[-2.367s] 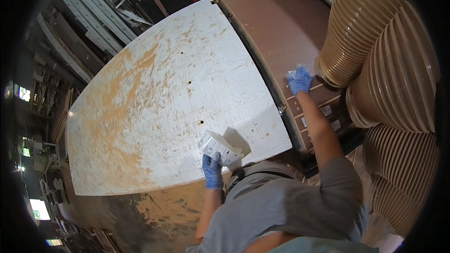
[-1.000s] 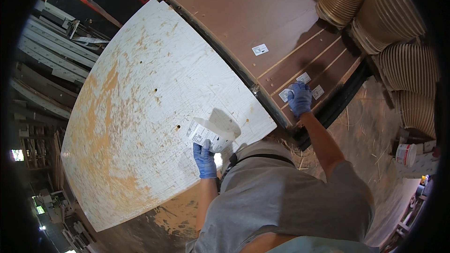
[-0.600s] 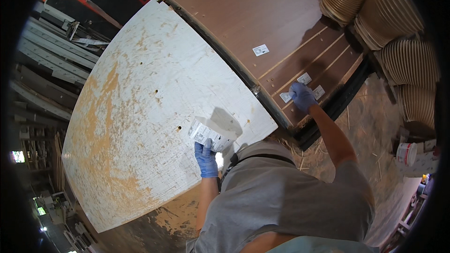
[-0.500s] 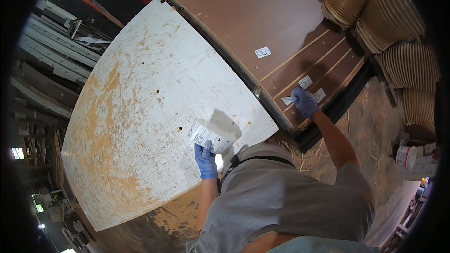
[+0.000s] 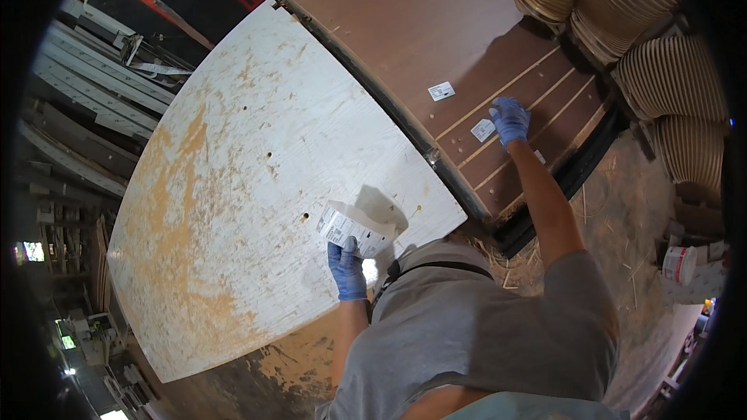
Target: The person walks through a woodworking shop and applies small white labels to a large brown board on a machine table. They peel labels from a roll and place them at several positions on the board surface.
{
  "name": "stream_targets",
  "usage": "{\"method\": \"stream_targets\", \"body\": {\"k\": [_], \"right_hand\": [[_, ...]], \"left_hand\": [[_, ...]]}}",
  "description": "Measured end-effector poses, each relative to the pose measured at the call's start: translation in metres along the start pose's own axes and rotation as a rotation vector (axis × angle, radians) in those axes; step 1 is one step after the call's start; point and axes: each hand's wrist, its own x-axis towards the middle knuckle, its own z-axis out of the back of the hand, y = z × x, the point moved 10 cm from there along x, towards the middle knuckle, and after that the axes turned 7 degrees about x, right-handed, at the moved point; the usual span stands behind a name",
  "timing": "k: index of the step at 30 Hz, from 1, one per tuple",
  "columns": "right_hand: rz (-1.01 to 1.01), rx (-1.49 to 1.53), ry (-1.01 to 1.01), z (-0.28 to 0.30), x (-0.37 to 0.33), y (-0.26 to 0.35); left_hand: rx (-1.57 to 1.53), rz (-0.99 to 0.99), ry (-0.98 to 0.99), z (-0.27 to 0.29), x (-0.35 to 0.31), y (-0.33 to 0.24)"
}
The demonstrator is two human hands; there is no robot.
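My left hand [image 5: 348, 271], in a blue glove, grips a curled strip of white printed labels [image 5: 354, 230] above the white panel, which carries the strip's shadow. My right hand [image 5: 510, 118], gloved alike, is over the brown panel [image 5: 405, 39] with bent fingers drawn together. At its fingertips is the upper corner of a single white label [image 5: 482, 130], pinched as far as I can see. A second label [image 5: 441, 91] lies flat farther left. Part of another label [image 5: 538, 156] shows beside my right forearm, which hides some of the panel.
The worn white panel [image 5: 226, 210] has several small holes. Pale stripes cross the brown panel's near end, and a black edge [image 5: 576, 167] borders it. Ribbed tan hoses [image 5: 669, 78] rise at right. A white tub [image 5: 678, 264] stands below them. Curved strips [image 5: 101, 70] are stacked at left.
My right hand has moved forward across the brown panel. The label at its fingertips appears farther forward too. One label seen earlier beside that hand is now out of sight. My left hand keeps its grip.
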Motion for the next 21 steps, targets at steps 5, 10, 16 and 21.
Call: {"method": "stream_targets", "body": {"k": [5,10,16,21], "right_hand": [[0.207,0.057,0.061,0.013,-0.043,0.051],[0.23,-0.08,0.244,-0.007,-0.062,0.062],[0.341,-0.037,0.315,0.002,-0.092,0.101],[0.235,-0.075,0.326,-0.013,-0.069,0.065]], "left_hand": [[-0.035,-0.021,-0.061,0.025,-0.006,0.008],[-0.038,0.006,-0.051,0.024,-0.002,0.017],[-0.046,0.003,-0.036,0.015,0.005,0.013],[0.002,-0.029,-0.038,0.002,0.008,-0.009]]}}
